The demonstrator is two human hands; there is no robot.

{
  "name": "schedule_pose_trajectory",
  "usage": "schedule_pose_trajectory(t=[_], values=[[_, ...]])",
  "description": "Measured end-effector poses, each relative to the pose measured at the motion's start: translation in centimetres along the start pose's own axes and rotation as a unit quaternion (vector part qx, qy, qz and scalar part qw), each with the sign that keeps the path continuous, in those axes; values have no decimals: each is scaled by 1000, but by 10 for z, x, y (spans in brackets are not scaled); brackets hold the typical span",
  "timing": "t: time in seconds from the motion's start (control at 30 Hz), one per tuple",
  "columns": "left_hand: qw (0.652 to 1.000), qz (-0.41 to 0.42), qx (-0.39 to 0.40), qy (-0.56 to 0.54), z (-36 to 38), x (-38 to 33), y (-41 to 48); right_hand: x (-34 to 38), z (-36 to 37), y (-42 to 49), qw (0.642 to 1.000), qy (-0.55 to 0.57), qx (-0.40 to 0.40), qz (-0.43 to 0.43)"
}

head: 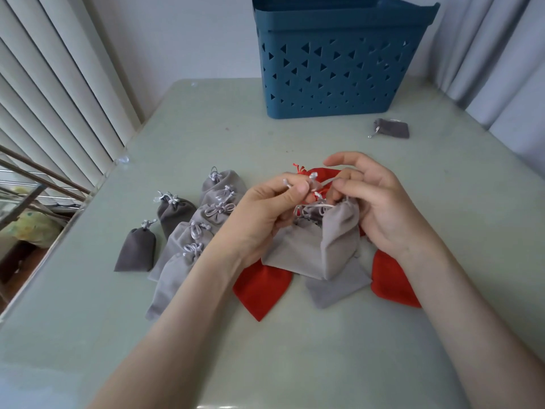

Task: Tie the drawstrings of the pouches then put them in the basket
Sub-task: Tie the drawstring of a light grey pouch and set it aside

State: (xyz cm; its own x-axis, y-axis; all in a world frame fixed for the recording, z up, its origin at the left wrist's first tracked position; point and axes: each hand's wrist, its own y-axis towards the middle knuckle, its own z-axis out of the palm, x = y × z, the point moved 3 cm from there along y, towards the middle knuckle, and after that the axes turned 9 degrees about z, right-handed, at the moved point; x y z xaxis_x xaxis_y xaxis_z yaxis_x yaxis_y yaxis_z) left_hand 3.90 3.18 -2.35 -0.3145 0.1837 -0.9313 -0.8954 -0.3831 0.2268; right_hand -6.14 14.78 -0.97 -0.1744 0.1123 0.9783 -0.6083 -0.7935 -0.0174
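Observation:
A light grey pouch sits lifted in the middle of the table, above red pouches and another grey one. My left hand pinches one end of its pale drawstring between thumb and fingers. My right hand pinches the other strand near the pouch's mouth, index finger stretched out above. The blue basket with triangle holes stands at the far side of the table, apart from both hands.
Several grey pouches with tied drawstrings lie in a row left of my left arm, two darker ones furthest left. A small dark grey pouch lies near the basket's right corner. Blinds and the table's left edge border the left side.

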Motion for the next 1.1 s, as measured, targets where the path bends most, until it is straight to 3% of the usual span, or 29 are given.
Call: schedule_pose_trajectory(t=[0.1,0.2,0.37,0.5,0.6,0.67,0.8,0.97,1.1], values=[[998,13,-33,57,-2,-1,-1,4,-2,-2,1000,-8,17,5],[979,53,-68,186,-3,-3,-5,5,1,-5,998,9,52,18],[874,147,-143,441,1,-4,-8,-1,6,-6,995,14,84,55],[813,249,-149,505,4,-7,-13,-10,10,-2,995,-23,62,73],[754,328,-143,551,8,-8,-15,-13,15,-1,996,-60,53,49],[734,358,-144,559,10,-9,-17,-13,15,-1,996,-85,24,33],[729,378,-155,549,8,-8,-17,-11,11,-1,983,-180,-37,-14],[738,339,-177,556,4,-5,-16,-6,2,1,934,-325,-133,-69],[787,276,-237,499,-6,-15,-17,-4,-29,5,935,-241,-258,-25]])
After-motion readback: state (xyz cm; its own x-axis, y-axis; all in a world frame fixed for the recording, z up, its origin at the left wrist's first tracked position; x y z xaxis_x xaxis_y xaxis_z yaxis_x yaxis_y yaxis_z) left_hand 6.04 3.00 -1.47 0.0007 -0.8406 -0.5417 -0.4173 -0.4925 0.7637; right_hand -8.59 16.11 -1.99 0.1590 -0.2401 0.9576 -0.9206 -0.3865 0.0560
